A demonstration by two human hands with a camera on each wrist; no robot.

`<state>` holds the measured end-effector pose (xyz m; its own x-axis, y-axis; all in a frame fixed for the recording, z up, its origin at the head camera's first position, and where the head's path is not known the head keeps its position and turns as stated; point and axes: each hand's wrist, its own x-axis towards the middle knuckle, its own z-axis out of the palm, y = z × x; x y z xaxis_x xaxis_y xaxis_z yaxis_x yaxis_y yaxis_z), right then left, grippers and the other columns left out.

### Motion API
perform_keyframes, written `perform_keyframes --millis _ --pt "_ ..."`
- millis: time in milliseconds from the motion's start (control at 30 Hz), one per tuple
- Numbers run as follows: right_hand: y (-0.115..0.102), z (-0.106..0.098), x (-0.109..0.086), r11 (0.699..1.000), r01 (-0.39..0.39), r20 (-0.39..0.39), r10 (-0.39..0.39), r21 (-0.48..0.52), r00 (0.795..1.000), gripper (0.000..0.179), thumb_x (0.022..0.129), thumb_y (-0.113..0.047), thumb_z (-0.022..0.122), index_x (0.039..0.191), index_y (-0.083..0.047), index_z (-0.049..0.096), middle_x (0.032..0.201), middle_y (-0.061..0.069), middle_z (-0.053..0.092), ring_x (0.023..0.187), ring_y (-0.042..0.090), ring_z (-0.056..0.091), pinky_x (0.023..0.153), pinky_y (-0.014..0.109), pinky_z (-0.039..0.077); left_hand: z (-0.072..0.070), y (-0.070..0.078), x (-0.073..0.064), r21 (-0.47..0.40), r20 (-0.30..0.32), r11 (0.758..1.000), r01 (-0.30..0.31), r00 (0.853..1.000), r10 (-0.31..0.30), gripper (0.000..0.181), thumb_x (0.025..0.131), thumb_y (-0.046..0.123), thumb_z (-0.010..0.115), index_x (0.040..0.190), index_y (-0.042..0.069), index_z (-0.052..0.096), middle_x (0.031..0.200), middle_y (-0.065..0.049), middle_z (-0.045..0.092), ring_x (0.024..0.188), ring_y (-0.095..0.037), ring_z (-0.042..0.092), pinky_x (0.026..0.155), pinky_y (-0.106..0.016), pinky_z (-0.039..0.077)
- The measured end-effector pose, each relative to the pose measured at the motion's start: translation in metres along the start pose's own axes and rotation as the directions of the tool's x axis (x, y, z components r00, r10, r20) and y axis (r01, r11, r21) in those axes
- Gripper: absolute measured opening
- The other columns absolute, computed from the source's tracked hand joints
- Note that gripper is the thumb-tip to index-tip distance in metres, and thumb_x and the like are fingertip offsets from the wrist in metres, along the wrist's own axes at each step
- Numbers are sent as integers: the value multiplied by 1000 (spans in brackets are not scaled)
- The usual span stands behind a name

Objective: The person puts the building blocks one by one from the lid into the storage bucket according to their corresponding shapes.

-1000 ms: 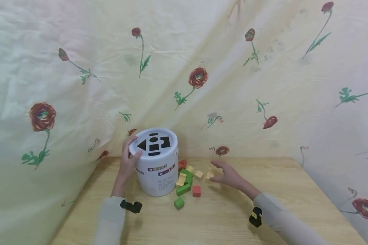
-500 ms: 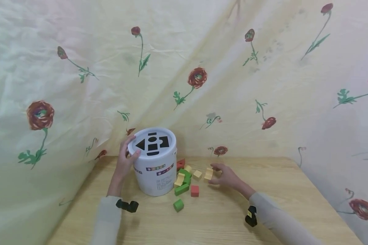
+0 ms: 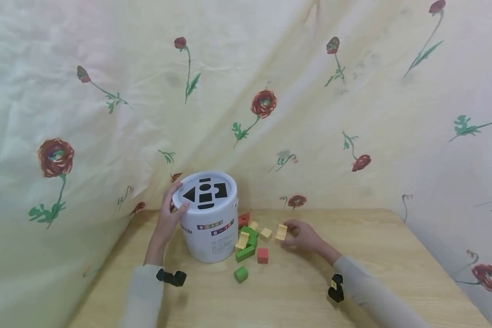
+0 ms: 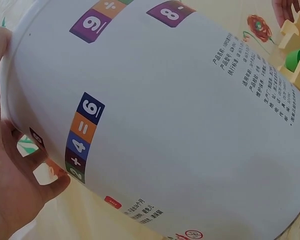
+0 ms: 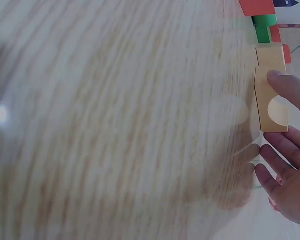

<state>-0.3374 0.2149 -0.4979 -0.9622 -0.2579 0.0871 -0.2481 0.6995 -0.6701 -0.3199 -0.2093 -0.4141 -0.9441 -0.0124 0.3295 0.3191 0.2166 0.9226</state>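
Observation:
A white bucket stands upright on the table, its lid marked with black shapes, including a triangle and a circle. My left hand grips the bucket's upper left side, thumb at the front of the rim, fingers round the far side. To the right, my right hand pinches a pale yellow arch block by its ends. In the right wrist view the thumb lies on this notched block, with the fingers below it. A yellow cube sits just left of it.
Beside the bucket lie a green arch, another yellow notched block, a green bar and a red triangle block. A red cube and green cylinder lie nearer. Flowered cloth hangs behind the table.
My right hand has closed in on the yellow arch block, which has turned slightly and shifted a little to the right. My left hand keeps its place on the bucket.

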Motion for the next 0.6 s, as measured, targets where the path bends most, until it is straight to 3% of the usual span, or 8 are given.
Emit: perform_keyframes --millis 167,333,600 --pt "1 0 -1 1000 -5 7 5 0 1000 62 74 -17 90 126 5 64 117 16 71 113 36 63 105 58 48 -1 5 -4 -5 5 1000 27 1000 -27 72 95 24 59 161 20 29 169 -8 16 152 -34 22 122 -67 18" --pt "-2 -2 -1 1000 3 25 -3 7 1000 59 74 -19 89 123 3 64 115 15 70 113 35 63 104 58 48 -2 1 -2 8 -1 1000 3 1000 -3 70 96 27 59 160 24 30 169 -6 17 153 -32 21 123 -67 16" --pt "2 -8 1 999 43 61 -44 15 997 59 77 -18 87 125 3 61 116 17 69 114 37 63 103 58 49 -4 -1 0 59 4 998 -17 1000 16 69 96 32 61 159 28 33 167 -6 22 150 -35 27 119 -69 24"
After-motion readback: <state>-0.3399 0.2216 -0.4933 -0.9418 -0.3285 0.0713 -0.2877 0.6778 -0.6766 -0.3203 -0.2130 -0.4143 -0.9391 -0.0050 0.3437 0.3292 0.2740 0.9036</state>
